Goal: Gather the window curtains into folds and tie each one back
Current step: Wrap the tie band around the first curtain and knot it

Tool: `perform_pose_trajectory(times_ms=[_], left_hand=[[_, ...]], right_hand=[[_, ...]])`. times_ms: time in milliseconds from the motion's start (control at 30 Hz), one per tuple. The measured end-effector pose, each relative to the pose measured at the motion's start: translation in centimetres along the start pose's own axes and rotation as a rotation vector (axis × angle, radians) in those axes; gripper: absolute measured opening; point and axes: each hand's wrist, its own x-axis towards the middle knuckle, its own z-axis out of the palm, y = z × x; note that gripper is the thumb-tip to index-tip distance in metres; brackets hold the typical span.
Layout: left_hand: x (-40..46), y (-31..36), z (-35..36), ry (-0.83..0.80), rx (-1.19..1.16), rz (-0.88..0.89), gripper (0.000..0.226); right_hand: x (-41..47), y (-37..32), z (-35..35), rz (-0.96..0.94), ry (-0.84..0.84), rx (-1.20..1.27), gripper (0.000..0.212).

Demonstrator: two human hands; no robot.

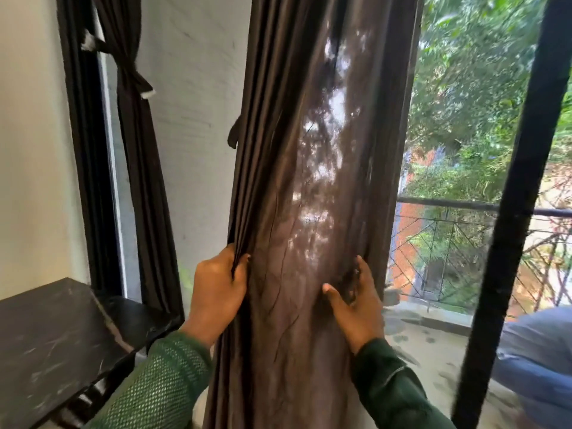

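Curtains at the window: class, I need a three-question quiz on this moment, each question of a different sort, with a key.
1. True or false: the far curtain by the left window is already tied back.
2. Which of the hands grips the gathered folds of the near curtain? A) left hand B) right hand C) neither
3. Fill in: the right hand lies with its fingers fairly straight along the curtain's ____ edge.

Key: 1 true; 2 A; 3 right.
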Motion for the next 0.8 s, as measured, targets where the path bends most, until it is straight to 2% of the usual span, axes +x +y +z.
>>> perform_pose_trajectory(times_ms=[100, 167, 267, 333, 500, 667, 767, 800], left_hand=[[0.2, -0.7, -1.4, 0.033, 0.022, -0.023, 0.017], [0.4, -1.0, -2.2, 0.039, 0.018, -0.034, 0.020], [0.5, -1.4, -3.3, 0.055, 0.033, -0.017, 0.018], [0.5, -1.6, -3.7, 0.069, 0.032, 0.006, 0.018], [0.4, -1.6, -4.2, 0.073, 0.041, 0.033, 0.014], [0.5, -2.0, -5.1, 0.066, 0.046, 0.035, 0.015], [0.5, -2.1, -5.4, 0.060, 0.051, 0.046, 0.017], [0.5, -2.0, -5.4, 0.059, 0.056, 0.056, 0.017]], right_hand=[[0.8, -0.2, 0.9, 0.235, -0.238, 0.324, 0.083], [1.2, 0.4, 1.8, 0.281, -0.281, 0.298, 0.080], [1.0, 0.7, 3.6, 0.235, -0.269, 0.138, 0.065], [0.3, -0.3, 4.7, 0.179, -0.272, 0.174, 0.069], [-0.8, -2.9, 7.7, 0.073, -0.304, 0.170, 0.118], [-2.1, -4.3, 8.5, 0.065, -0.388, 0.354, 0.102], [-2.1, -4.1, 9.3, 0.014, -0.382, 0.197, 0.109], [-2.0, -4.0, 9.5, 0.015, -0.359, 0.141, 0.104]])
